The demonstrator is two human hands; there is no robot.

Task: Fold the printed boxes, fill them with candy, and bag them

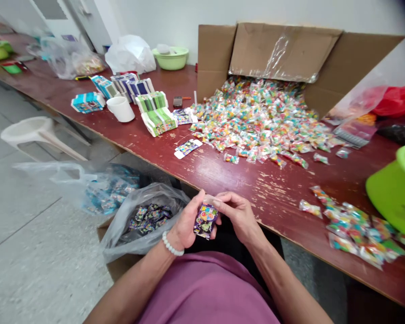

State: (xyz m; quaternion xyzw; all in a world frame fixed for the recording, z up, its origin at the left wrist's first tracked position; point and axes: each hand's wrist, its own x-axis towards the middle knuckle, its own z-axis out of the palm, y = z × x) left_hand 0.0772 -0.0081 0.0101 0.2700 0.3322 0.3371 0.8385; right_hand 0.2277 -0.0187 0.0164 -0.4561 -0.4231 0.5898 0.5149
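My left hand [188, 221] is wrapped round a small dark printed candy box [205, 220], held upright at the table's front edge. At the top of the box, my right hand [240, 215] pinches the pale flap between thumb and fingers. The inside of the box is hidden. On the table ahead lies a flat printed box [188, 148], close to a big heap of wrapped candies [259, 121]. Below my left hand, an open plastic bag [113, 240] contains several dark printed boxes [151, 217].
A large carton [283, 49] lies open behind the candy heap. Bundled green flat boxes [157, 113] and a white mug [120, 109] stand left. A green basin [396, 193] sits right, beside loose candies [357, 227]. A white stool [30, 130] is on the floor.
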